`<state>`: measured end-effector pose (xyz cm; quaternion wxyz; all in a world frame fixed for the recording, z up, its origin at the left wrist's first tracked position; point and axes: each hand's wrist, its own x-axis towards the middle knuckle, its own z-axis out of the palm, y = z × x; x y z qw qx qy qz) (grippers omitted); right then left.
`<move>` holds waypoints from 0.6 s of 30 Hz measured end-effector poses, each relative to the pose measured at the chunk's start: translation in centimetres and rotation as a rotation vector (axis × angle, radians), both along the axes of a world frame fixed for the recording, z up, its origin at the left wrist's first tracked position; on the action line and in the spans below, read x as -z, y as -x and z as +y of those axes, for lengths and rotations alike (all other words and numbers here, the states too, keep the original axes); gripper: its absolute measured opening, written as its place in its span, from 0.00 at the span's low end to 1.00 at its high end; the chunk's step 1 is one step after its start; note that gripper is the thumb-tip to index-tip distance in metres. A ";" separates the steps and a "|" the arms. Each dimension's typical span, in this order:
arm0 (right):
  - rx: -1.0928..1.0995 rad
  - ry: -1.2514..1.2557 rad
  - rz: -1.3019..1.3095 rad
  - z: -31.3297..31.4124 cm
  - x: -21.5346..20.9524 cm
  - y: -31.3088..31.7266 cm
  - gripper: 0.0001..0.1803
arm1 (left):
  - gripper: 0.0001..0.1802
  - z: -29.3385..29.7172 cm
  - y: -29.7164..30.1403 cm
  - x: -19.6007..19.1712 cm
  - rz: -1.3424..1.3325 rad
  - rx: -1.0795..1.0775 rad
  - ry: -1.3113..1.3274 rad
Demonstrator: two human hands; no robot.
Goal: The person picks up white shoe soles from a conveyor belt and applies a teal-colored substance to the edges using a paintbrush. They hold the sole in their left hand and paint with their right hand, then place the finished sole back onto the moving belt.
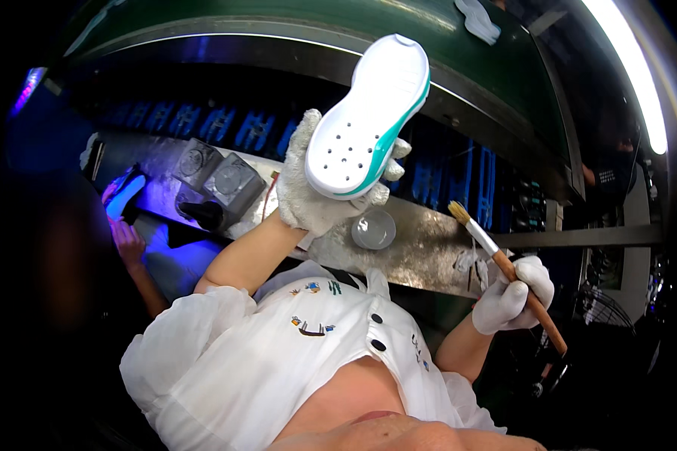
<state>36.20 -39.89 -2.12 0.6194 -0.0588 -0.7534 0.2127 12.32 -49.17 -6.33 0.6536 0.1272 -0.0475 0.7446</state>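
Two gloved hands are at work in the head view, one raised and one low. The left hand (308,197), in a rough white glove, is closed around a shoe sole (368,116), gripping it from beneath at its lower end. The sole is white with a teal stripe along one edge and a cluster of small holes near the held end; it is tilted, its far end pointing up toward a dark green conveyor belt (459,52) that arcs across the top. The right hand (513,295), in a smoother white glove, is clenched around the wooden handle of a brush (504,264). The brush slants up and to the left, with its pale bristles well apart from the sole. Between the hands, on a worn metal shelf (429,248), stands a small round container (374,228), just below the left glove. Two grey square boxes (222,174) sit farther left on the same shelf. At the far left another person's hand (128,242) rests near a blue-lit object. The wearer's white buttoned shirt (278,353) fills the lower frame.
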 end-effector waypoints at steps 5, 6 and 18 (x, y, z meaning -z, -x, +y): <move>0.002 0.212 0.059 -0.7 1.2 0.5 0.11 | 0.45 -1.0 1.3 -1.0 0.029 -0.024 0.002; 0.025 0.244 0.051 -0.5 1.8 -0.1 0.11 | 0.45 -0.1 1.5 -1.0 0.043 -0.011 -0.006; 0.228 0.443 -0.076 0.6 5.9 -3.2 0.08 | 0.31 24.9 13.8 -9.1 0.468 -0.445 0.494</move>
